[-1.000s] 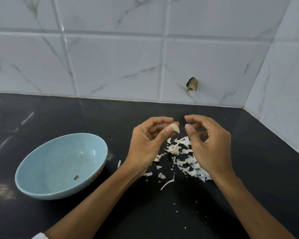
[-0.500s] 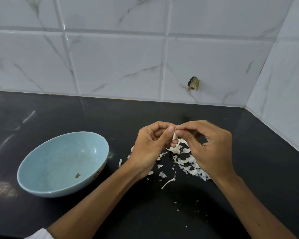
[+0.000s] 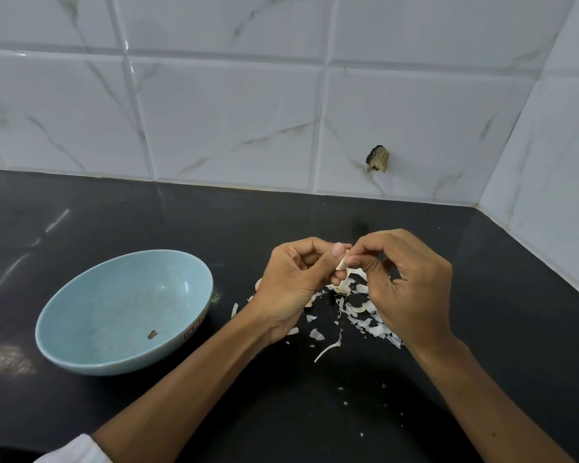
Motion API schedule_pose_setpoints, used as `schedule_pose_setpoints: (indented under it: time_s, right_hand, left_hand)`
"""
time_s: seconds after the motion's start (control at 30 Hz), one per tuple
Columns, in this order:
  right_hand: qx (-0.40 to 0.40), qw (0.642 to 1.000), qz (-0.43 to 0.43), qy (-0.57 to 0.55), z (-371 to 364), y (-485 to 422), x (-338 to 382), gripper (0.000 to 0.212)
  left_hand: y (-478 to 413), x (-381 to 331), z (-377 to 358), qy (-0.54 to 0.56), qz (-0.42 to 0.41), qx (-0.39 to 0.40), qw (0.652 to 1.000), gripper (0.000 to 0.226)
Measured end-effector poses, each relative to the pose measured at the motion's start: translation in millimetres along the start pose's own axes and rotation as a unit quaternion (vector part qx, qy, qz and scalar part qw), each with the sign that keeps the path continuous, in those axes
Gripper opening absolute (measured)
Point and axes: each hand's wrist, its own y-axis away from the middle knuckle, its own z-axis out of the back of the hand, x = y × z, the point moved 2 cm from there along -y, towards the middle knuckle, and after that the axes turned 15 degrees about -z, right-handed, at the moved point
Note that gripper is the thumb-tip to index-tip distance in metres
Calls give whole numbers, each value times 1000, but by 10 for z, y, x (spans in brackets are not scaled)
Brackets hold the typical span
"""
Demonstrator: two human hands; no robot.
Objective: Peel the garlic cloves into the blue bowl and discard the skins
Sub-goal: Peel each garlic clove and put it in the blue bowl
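Over the skins (image 3: 365,317): your left hand (image 3: 291,289) pinches the garlic clove (image 3: 342,264); your right hand (image 3: 411,289) pinches its other end.
Blue bowl (image 3: 114,312): at 9 o'clock, no cloves inside.
Tip: hold tight, peel slowly.

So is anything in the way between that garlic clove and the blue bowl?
Nothing visible. The left hand and right hand pinch the garlic clove; the blue bowl sits open to its left, holding only a brown fleck. Between them lies bare black counter with a stray skin flat on it.
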Motion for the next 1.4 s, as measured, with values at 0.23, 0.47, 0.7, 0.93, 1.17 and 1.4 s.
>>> schedule_pose_setpoints:
  time_s: [0.23,0.47,0.7,0.93,1.17,1.4]
  right_hand:
    - [19,999,-30,3,-59,10,-41,11]
    - [59,996,-28,62,-136,0,-83,28]
    - [65,991,-35,111,-116,7,-87,28]
    - [95,989,-44,108,-129,20,-70,31]
    - [104,990,-26,92,-135,32,-54,25]
    - [52,995,-74,33,-54,-17,-70,22]
  left_hand:
    - [0,-10,21,-20,-4,5,1000,18]
    - [-2,0,30,-16,7,-3,1000,19]
    - [-14,13,32,7,20,-26,999,33]
    - [-32,-24,63,21,15,-53,998,26]
    - [-61,-81,119,46,8,-71,996,17]
    - [-67,-111,118,61,13,-73,995,21]
